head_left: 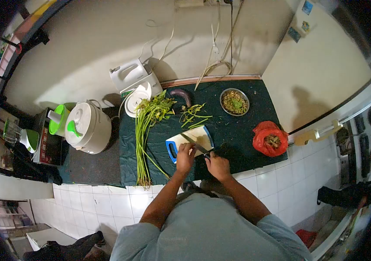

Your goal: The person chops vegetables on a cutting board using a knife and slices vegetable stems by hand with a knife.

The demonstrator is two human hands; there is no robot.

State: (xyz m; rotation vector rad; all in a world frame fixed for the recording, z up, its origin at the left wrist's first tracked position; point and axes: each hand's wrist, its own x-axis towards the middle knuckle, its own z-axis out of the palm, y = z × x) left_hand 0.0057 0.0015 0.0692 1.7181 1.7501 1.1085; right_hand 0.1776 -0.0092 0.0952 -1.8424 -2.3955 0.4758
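Note:
A white cutting board with blue ends (177, 141) lies near the front edge of the dark green cloth. My right hand (217, 165) is closed on the dark handle of a knife (193, 142), whose blade slants up and left over the board. Beside the blade, my left hand (186, 157) rests on the board with its fingers bent together; what they hold, if anything, is too small to tell. Behind the board lie cut green stems and leaves (190, 115). A long bunch of leafy greens (143, 148) stretches down the cloth to the left.
A metal bowl of chopped greens (235, 102) stands at the back right, a red plastic bag (270, 138) at the right. A purple eggplant (181, 93) lies near the wall. At the left are a white mixer (130, 77) and a white rice cooker (92, 127).

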